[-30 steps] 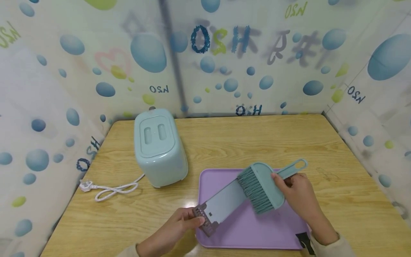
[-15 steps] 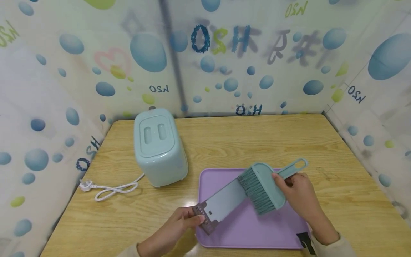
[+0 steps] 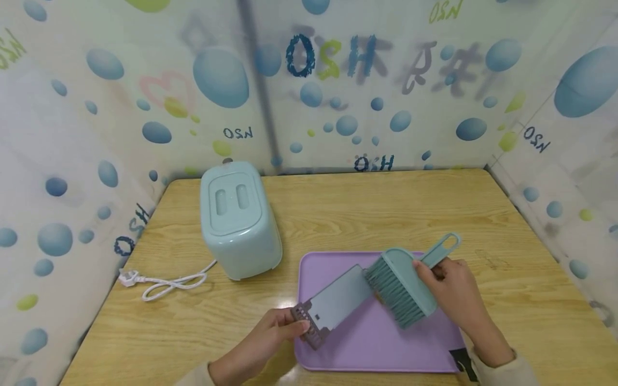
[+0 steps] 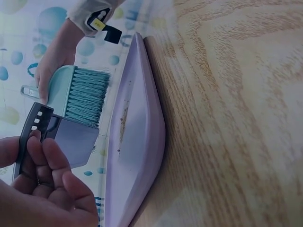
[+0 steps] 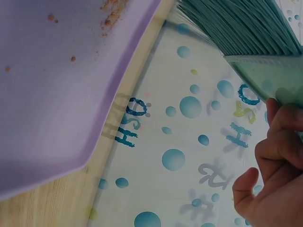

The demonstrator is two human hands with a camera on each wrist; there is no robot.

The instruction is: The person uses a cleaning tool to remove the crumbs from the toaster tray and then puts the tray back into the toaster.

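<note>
My left hand (image 3: 265,338) pinches the dark slotted end of a flat metal crumb tray (image 3: 340,300), which slants up to the right over a purple tray (image 3: 357,356). My right hand (image 3: 454,292) grips a teal hand brush (image 3: 407,276) near the base of its looped handle. The bristles (image 4: 87,97) point down and left, right at the crumb tray's far end. Brown crumbs (image 4: 123,124) lie in a streak on the purple tray beneath; the right wrist view shows some loose bits (image 5: 73,58) apart from the main patch.
A pale blue toaster (image 3: 236,214) stands on the wooden table (image 3: 376,209), left of the purple tray. Its white cord (image 3: 174,284) and plug (image 3: 129,278) lie at the left. Patterned sheets (image 3: 318,112) enclose the table at the back and sides.
The brush has shifted slightly right and down, uncovering more of the crumb tray's far end. Some brown now shows beside the bristles. My left hand stays nearly still with the crumb tray.
</note>
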